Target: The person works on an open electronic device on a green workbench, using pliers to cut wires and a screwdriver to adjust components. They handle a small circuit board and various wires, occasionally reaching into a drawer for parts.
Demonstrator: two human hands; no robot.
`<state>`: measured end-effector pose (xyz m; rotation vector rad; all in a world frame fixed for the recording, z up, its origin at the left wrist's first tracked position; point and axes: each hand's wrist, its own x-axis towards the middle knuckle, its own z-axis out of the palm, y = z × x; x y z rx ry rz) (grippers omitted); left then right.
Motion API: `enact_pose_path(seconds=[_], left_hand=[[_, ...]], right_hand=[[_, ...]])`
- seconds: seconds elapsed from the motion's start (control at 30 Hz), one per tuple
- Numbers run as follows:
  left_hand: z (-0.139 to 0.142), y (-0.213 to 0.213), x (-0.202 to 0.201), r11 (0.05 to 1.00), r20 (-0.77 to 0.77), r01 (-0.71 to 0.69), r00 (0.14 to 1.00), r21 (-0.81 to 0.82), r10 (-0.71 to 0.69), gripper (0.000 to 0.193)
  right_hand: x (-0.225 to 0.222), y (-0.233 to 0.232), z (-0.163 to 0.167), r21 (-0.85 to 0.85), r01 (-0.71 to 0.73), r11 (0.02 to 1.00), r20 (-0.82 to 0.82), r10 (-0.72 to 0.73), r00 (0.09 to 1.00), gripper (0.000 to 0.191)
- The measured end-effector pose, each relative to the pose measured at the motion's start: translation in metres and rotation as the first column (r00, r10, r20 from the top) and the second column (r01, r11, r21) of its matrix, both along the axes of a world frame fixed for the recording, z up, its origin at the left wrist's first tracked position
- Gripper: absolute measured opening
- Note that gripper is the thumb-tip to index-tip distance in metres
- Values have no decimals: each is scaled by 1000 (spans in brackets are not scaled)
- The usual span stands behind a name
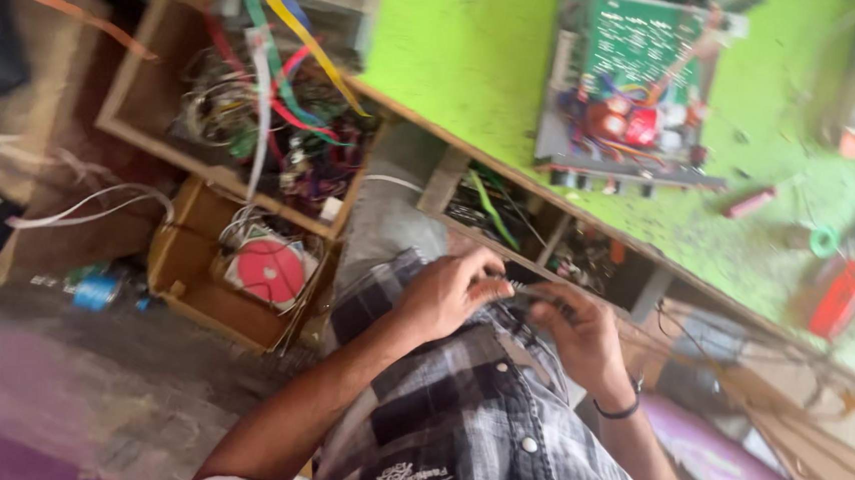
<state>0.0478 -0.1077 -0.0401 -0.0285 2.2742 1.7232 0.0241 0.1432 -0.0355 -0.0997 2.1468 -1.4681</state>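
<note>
Pinching one dark wire bundle (524, 301) between them, left hand (448, 294) and right hand (576, 332)

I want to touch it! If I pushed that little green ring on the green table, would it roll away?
The little green ring seems to lie flat on the green table, so a push would probably slide it rather than roll it. It looks small, so likely light. Tipped onto its edge, its round shape could roll. The picture is blurry, so this is a guess.
</note>
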Motion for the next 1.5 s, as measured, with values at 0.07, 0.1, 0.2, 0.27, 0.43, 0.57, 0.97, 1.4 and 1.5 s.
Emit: enact_pose_path(seconds=[0.07, 0.1, 0.2, 0.27, 0.43, 0.57, 0.97, 1.4, 1.5], left_hand=[[1, 6, -9, 998, -111, -49, 993, -32, 45, 51], [0, 8, -14, 994, -157, -67, 986, -85, 53, 49], [-8, 14, -25, 967, -124, -3, 992, -253, -29, 43], [-16, 18, -30, 938, -107, 24, 992, -345, -65, 35], [-44, 17, -52, 765, -469, -301, 883, -569, -2, 13], [-65, 28, -75, 834, -352, -44, 918, -550, -183, 8], [-79, 49, -142, 844, -192, 151, 939, -514, -285, 32], [-54, 5, -108, 924, -209, -59, 978, -379, -23, 15], [-58, 6, -102, 816, -147, 101, 964, -569, -222, 18]], right_hand=[[0, 16, -5, 146, 169, 975, -144, -148, 979, 24], [-3, 26, -7, 209, 224, 952, -269, -164, 949, 22], [-13, 56, -18, 353, 368, 860, -504, -156, 849, 21], [-17, 70, -27, 437, 433, 788, -522, -169, 836, 25], [-23, 81, -46, 430, 363, 827, -555, -75, 828, 27], [-33, 68, -51, 422, 343, 839, -524, -83, 848, 29], [-27, 72, -45, 379, 278, 882, -652, 42, 757, 18], [-43, 69, -29, 450, 177, 875, -572, 130, 810, 44], [-43, 63, -29, 467, 182, 865, -548, 121, 828, 43]])
